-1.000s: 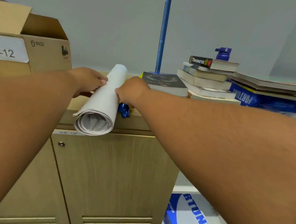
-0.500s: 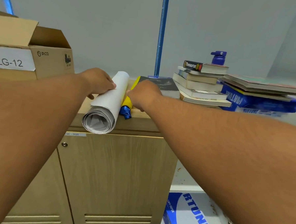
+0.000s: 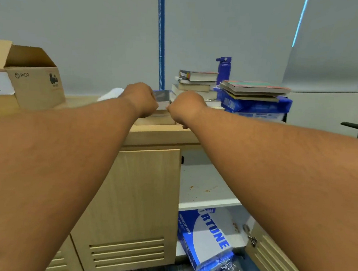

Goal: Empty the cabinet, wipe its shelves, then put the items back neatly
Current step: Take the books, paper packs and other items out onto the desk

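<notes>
On top of the wooden cabinet (image 3: 150,196) lies a dark-covered book (image 3: 163,96). My left hand (image 3: 141,98) and my right hand (image 3: 187,106) curl over its left and right sides; the fingertips are hidden. A white paper roll (image 3: 112,93) lies behind my left forearm, mostly covered. The right cabinet door is open. Inside, a white shelf (image 3: 204,186) carries a few crumbs, and a blue-white copy paper pack (image 3: 208,236) leans on the bottom.
A book stack (image 3: 195,84), a purple bottle (image 3: 224,68) and a blue paper ream (image 3: 256,106) topped with flat books fill the top's right side. A cardboard box (image 3: 31,78) stands left. A blue pole (image 3: 161,41) rises behind. A chair armrest (image 3: 357,127) shows far right.
Both hands left the paper roll and moved right onto the dark book. The view swung right, showing the open cabinet compartment.
</notes>
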Motion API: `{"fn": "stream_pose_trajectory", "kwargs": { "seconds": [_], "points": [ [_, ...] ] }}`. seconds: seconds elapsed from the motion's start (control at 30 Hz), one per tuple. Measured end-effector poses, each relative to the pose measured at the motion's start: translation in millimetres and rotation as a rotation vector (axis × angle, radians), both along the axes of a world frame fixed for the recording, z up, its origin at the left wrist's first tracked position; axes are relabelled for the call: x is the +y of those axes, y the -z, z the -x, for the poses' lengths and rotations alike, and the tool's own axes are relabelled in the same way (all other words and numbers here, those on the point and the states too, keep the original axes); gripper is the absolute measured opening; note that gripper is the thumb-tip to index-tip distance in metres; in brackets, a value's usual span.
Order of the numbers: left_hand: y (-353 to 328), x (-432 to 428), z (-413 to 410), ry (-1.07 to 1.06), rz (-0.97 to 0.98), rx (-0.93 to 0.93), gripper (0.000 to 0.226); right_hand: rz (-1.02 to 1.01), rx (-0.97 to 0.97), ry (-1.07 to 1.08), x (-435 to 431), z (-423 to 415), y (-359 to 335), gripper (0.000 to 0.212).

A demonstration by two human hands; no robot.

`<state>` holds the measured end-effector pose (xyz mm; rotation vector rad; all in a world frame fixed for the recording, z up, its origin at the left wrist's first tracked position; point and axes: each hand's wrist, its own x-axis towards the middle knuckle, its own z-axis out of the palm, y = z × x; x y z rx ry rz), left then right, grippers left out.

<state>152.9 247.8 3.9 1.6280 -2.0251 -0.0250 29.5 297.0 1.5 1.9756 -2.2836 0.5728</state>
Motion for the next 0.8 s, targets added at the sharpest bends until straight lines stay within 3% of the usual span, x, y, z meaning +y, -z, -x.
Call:
{"fn": "stream_pose_trajectory", "kwargs": {
  "seconds": [0.07,0.2,0.27,0.3,0.4,0.57,0.8],
  "points": [
    [12,13,29,0.036,0.026,0.069,0.017,-0.035,0.086,-0.006,18,32,11,0.033],
    [49,37,84,0.117,0.069,0.178,0.03,-0.098,0.124,0.038,60,93,41,0.032],
    [77,48,111,0.184,0.033,0.197,0.023,-0.145,0.018,0.073,65,123,70,0.028],
    [92,51,123,0.214,0.008,0.197,0.018,-0.146,-0.132,0.108,65,138,85,0.027],
    [151,56,154,0.293,-0.099,0.153,0.008,-0.107,-0.361,0.215,56,178,144,0.026],
    [269,42,190,0.316,-0.348,0.095,0.008,-0.347,-0.286,0.265,39,217,260,0.017],
    [461,8,195,0.239,-0.793,0.045,0.013,-0.694,-0.265,0.192,11,245,428,0.026]
  ]
}}
